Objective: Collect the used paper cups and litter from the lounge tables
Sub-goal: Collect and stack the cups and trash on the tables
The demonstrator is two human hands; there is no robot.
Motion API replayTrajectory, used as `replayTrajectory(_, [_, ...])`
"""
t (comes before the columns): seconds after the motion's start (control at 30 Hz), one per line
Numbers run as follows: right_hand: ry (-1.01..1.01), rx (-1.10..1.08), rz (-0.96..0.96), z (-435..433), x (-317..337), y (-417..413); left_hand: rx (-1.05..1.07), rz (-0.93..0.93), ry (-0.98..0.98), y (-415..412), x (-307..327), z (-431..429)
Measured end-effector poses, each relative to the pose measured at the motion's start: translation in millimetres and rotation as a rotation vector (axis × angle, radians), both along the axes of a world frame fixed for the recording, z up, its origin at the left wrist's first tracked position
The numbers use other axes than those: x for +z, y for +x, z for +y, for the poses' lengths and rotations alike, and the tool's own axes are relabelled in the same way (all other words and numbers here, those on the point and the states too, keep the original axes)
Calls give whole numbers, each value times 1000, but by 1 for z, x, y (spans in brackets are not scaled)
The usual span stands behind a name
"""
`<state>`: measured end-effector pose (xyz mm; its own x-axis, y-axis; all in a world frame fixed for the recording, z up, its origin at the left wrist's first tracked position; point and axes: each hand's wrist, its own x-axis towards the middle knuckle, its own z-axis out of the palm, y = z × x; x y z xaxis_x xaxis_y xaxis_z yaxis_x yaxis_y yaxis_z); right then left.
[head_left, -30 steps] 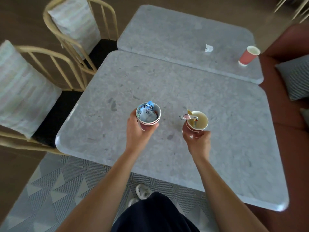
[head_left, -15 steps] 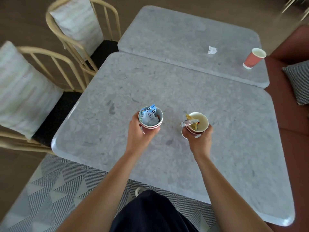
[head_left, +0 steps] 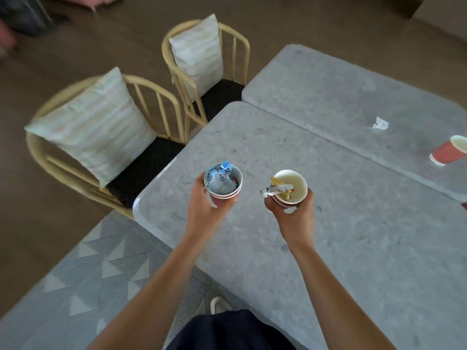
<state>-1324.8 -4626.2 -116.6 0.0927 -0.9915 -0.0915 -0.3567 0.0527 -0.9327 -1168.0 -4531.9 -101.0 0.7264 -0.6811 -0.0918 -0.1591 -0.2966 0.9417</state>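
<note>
Two hands: both are holding red paper cups above the near grey speckled stone-look table (head_left: 353, 248), side by side and apart from each other.
Left hand (head_left: 204, 210): it is wrapping its fingers around a stack of red paper cups with white rims (head_left: 226, 192), clamped on the stack's side wall from below and from the left.
Left stack's load: a crumpled blue-and-white printed wrapper (head_left: 219, 179) is sitting inside the top cup, its corner poking above the rim.
Right hand (head_left: 294, 218): it is gripping a second red paper cup with a cream inside (head_left: 290, 188), thumb and fingers closed around the lower wall.
Right cup's load: a silver foil strip (head_left: 276, 190) is sticking out over the rim toward the left hand, with a yellow scrap (head_left: 278, 181) lying beside it inside the cup.
Far from both grips: a lone red paper cup with a white base (head_left: 448, 151) is standing on the farther grey table (head_left: 341, 92), well right of the right hand; a small white crumpled paper scrap (head_left: 379, 123) is lying near it.
Left of the left hand: two cane armchairs (head_left: 177, 114) with pale striped cushions (head_left: 96, 125) are standing against the tables' edge.
Below the arms: a grey triangle-patterned rug (head_left: 88, 286) is lying on the floor.
</note>
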Motion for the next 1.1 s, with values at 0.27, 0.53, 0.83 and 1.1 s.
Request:
replayTrajectory(0.27, [-37,267,19,25,13,86,271,-4,-79,56,20,58])
replayTrajectory(0.53, [-107,430,61,87,20,185,409,32,-140,138,18,135])
replayTrajectory(0.83, [-71,565,30,176,24,306,496,-32,-80,253,25,235])
replayTrajectory(1.1, [-41,715,-7,231,35,394,585,-1,-92,329,26,296])
